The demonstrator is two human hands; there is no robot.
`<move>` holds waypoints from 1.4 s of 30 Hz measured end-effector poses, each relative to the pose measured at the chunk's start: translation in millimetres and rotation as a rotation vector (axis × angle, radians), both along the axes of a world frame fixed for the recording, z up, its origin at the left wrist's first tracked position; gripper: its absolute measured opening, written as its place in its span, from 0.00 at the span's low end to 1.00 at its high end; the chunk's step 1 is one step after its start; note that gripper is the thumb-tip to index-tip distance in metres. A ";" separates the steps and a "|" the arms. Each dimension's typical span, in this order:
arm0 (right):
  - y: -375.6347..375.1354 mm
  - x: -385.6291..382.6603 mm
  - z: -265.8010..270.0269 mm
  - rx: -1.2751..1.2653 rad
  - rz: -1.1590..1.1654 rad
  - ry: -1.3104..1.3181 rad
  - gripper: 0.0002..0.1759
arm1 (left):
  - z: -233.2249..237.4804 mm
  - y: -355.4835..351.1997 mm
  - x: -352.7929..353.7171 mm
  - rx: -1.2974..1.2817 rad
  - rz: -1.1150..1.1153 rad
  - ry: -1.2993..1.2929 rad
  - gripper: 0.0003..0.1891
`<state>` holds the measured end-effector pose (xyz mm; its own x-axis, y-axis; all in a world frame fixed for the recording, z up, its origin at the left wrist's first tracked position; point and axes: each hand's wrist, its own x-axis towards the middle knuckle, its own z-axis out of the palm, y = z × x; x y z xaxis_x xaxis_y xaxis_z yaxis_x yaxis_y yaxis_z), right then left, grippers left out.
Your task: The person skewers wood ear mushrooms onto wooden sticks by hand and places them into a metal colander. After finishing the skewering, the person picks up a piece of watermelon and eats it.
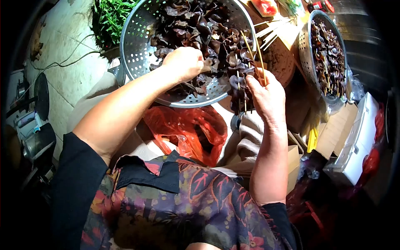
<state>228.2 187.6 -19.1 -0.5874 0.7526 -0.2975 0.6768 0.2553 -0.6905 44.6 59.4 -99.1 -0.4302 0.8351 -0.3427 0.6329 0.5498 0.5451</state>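
Note:
A large metal colander [132, 50] holds a heap of dark wood-ear mushrooms [200, 29]. My left hand [183, 62] reaches into the heap with its fingers closed on mushroom pieces. My right hand [266, 93] is at the colander's right rim and grips several thin bamboo skewers [254, 52] that stick up and away. Mushroom pieces [239, 85] are threaded on the skewers just left of that hand.
A second colander [304, 46] at the right holds finished mushroom skewers [329, 58]. Loose bamboo sticks [275, 31] lie on a round wooden block [279, 62]. A red plastic bag [183, 129] lies on my lap. Green leaves [110, 18] sit at the upper left, white boxes [354, 146] at the right.

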 end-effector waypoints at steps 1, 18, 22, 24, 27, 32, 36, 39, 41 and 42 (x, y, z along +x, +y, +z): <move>-1.0 -3.0 3.7 0.008 0.024 -0.065 0.16 | 0.2 -0.7 -2.9 -0.002 -0.006 0.005 0.11; -12.4 -13.1 0.3 0.050 0.114 -0.191 0.17 | 18.6 -28.1 -40.6 -0.066 0.365 -0.488 0.08; -13.8 -12.9 13.5 0.082 0.041 -0.219 0.18 | 19.8 -27.0 -32.7 0.037 0.143 0.182 0.12; -14.4 -10.6 16.8 0.064 0.025 -0.130 0.18 | 27.1 -18.2 -26.1 0.219 0.158 0.256 0.12; -20.2 -8.2 23.6 0.041 0.035 -0.053 0.17 | 18.5 1.1 -19.3 0.270 0.195 -0.008 0.13; -30.3 -4.3 23.3 -0.008 0.112 0.081 0.15 | 3.0 25.7 -9.4 0.121 0.427 -0.068 0.17; -33.4 -5.1 19.3 -0.243 0.114 0.196 0.13 | -21.4 27.6 -26.2 0.131 0.425 -0.252 0.10; -37.7 -4.9 15.4 -0.500 -0.007 0.328 0.12 | 15.9 16.9 -26.9 0.228 0.686 -0.785 0.05; -40.4 -5.8 8.3 -0.595 -0.039 0.354 0.11 | 25.5 10.0 -31.1 0.253 0.766 -0.959 0.05; -42.3 -7.4 6.5 -0.686 -0.070 0.371 0.11 | 33.1 6.5 -31.2 0.255 0.766 -0.953 0.05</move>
